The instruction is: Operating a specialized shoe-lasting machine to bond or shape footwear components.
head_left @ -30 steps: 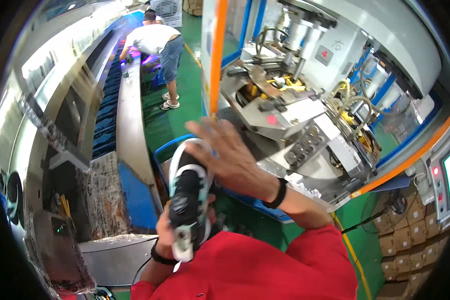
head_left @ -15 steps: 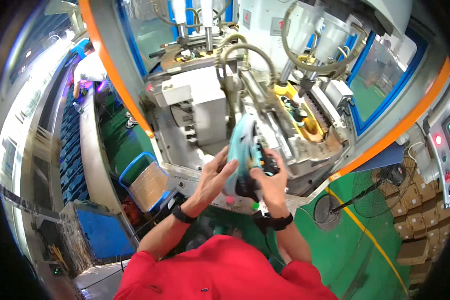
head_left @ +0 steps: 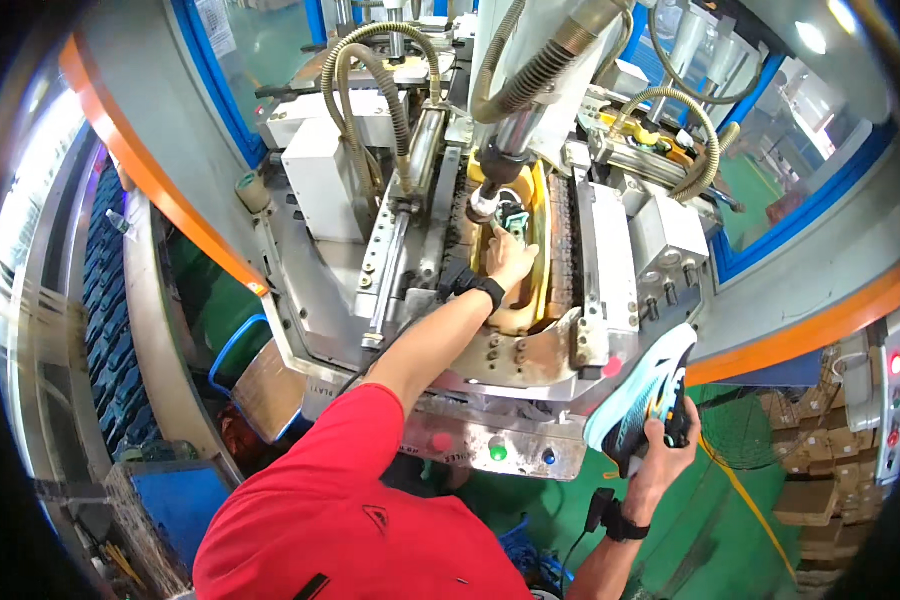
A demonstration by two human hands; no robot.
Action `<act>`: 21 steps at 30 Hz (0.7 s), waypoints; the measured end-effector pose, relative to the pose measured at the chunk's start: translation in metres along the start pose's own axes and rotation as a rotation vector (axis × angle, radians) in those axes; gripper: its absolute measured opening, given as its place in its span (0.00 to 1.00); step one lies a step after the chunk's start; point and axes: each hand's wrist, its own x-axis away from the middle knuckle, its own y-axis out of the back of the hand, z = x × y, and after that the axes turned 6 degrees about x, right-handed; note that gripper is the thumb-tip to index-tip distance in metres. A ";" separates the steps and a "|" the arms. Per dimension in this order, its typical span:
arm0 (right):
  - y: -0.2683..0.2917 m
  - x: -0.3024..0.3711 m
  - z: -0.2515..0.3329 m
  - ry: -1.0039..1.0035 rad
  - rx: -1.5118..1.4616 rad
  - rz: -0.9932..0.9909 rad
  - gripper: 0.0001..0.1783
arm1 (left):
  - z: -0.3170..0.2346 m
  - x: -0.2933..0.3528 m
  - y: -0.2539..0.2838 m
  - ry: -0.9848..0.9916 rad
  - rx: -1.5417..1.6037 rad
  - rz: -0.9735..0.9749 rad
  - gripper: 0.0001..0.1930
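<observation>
Right hand [head_left: 667,455] grips a curvy mint shoe [head_left: 642,392] off the metal machine's [head_left: 315,292] front-right corner; left hand's [head_left: 511,262] at a dark shoe [head_left: 515,218] inside the yellow mould [head_left: 542,235], can't tell if gripping.

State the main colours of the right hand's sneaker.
The sneaker in the right hand is mainly pale turquoise and black, best seen in the head view.

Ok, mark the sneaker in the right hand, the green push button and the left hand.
Sneaker [head_left: 640,398], head view: light-blue side.
Green push button [head_left: 498,453], head view: cap.
Left hand [head_left: 510,263], head view: back.
</observation>
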 end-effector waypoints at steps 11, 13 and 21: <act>-0.156 -0.163 0.091 0.112 0.520 0.434 0.25 | 0.009 0.054 0.152 0.419 1.040 0.442 0.10; -0.231 -0.150 0.132 0.280 0.983 0.533 0.28 | 0.034 0.100 0.203 0.420 1.129 0.497 0.12; -0.422 -0.132 -0.005 0.314 1.003 0.683 0.26 | 0.088 0.264 0.379 0.208 1.058 0.096 0.28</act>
